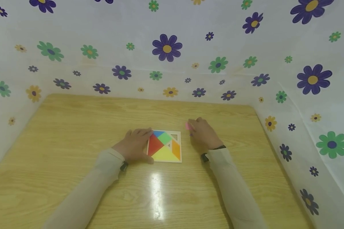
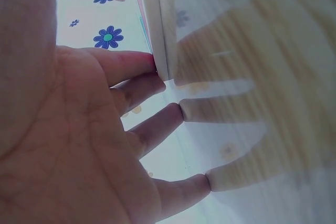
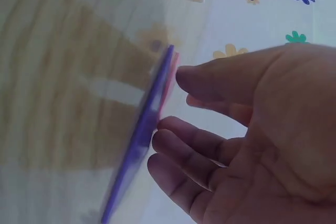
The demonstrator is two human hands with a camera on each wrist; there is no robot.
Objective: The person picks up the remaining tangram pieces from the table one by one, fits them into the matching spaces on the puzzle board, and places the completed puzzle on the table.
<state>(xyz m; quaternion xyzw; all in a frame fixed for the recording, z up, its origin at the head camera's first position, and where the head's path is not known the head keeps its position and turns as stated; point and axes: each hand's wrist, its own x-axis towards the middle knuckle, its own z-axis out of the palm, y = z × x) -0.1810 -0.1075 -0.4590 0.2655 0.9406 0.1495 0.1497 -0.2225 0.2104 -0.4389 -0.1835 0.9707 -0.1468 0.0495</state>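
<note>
A square tangram tray (image 1: 167,161) lies on the table with red, yellow, blue, green and orange pieces in it. Two gaps show in it, a larger one at its top right and a small one near the orange piece. My left hand (image 1: 136,144) rests at the tray's left side, fingers extended. In the left wrist view its fingertips (image 2: 170,116) touch the tabletop by the tray's corner. Right of the tray, my right hand (image 1: 204,133) touches a pink piece (image 1: 188,126) with bent fingers. A purple piece (image 3: 137,135) lies flat beside the pink one.
The wood-grain table (image 1: 103,114) is glossy and reflects the hands. White sheeting (image 1: 137,25) with printed flowers stands along its back and both sides. Dark bands (image 1: 124,166) circle the wrists below pale sleeves.
</note>
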